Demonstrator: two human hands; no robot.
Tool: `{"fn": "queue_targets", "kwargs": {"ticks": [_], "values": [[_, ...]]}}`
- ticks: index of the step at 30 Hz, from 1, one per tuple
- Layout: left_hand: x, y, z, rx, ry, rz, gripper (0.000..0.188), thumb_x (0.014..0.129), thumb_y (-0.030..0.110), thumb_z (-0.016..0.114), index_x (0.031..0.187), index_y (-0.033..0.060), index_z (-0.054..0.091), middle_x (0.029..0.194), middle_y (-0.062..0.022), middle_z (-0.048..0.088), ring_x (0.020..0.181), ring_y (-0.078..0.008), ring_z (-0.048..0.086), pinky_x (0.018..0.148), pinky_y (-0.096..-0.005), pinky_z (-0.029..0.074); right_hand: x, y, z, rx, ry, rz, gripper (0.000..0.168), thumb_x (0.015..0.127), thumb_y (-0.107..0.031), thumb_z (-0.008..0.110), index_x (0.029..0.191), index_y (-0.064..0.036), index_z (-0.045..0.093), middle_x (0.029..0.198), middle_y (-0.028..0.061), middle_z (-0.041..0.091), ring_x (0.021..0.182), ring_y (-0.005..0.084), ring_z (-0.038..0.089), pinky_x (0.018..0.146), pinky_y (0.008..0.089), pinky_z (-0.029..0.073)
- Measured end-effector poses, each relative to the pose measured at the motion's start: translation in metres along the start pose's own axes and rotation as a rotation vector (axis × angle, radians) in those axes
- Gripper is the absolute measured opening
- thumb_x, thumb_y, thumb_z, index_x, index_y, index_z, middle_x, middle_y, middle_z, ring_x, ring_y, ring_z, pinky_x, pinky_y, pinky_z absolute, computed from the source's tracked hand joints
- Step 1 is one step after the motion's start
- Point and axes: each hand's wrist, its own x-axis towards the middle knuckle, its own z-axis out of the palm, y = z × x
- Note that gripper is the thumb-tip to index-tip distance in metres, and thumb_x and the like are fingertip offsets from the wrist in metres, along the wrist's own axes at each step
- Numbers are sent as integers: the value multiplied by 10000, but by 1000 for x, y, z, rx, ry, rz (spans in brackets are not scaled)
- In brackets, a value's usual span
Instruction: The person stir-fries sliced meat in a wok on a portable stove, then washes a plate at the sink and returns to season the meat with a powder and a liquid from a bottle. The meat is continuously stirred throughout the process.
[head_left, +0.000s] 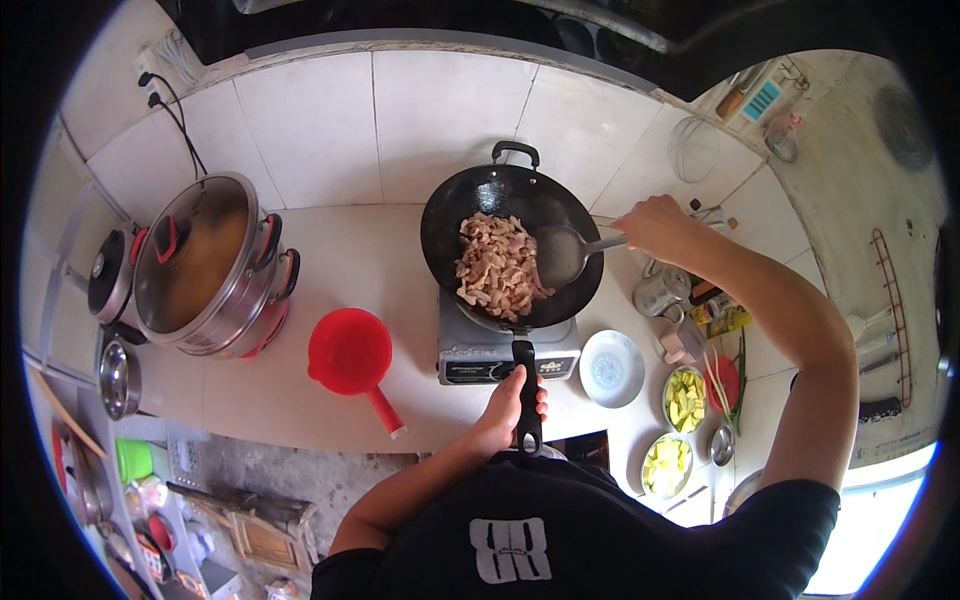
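Note:
A black wok (489, 186) rests on a portable gas stove (465, 341). Sliced meat (496, 266), pale brown with some pinkish pieces, is heaped in the left and middle of the wok. My left hand (508, 409) grips the wok's long black handle (527, 375). To the right of the wok, my right hand (656, 229) is closed around the handle of a metal wok spatula (561, 255). The spatula's broad blade lies inside the wok, against the right side of the meat.
A red plastic ladle (350, 351) lies left of the stove, near a lidded steamer pot (199, 262). On the right are a pale bowl (612, 369), two bowls of cut vegetables (684, 400), a metal pitcher (661, 289) and a small metal bowl (721, 445).

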Motion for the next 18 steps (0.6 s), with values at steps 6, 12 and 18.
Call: {"fn": "queue_targets", "kwargs": {"ticks": [6, 12, 18], "values": [[-1, -2, 0, 1, -15, 21, 366, 878, 443, 413, 879, 77, 415, 662, -39, 463, 555, -151, 460, 539, -299, 416, 33, -16, -2, 530, -598, -227, 212, 829, -208, 493, 1014, -149, 579, 704, 42, 581, 685, 178, 593, 587, 308, 451], [2, -5, -2, 15, -4, 32, 360, 892, 432, 388, 882, 72, 411, 661, -41, 466, 543, -149, 463, 527, -301, 421, 81, -58, 15, 626, -176, -145, 226, 855, -223, 458, 1016, -131, 588, 806, 91, 615, 759, 234, 595, 625, 350, 467], [2, -4, -3, -5, -27, 13, 350, 899, 423, 377, 873, 76, 412, 663, -35, 469, 552, -143, 465, 538, -295, 424, 47, -15, -3, 373, -149, -67, 242, 852, -208, 453, 1036, -129, 588, 921, 112, 618, 841, 287, 587, 729, 387, 460]]}}
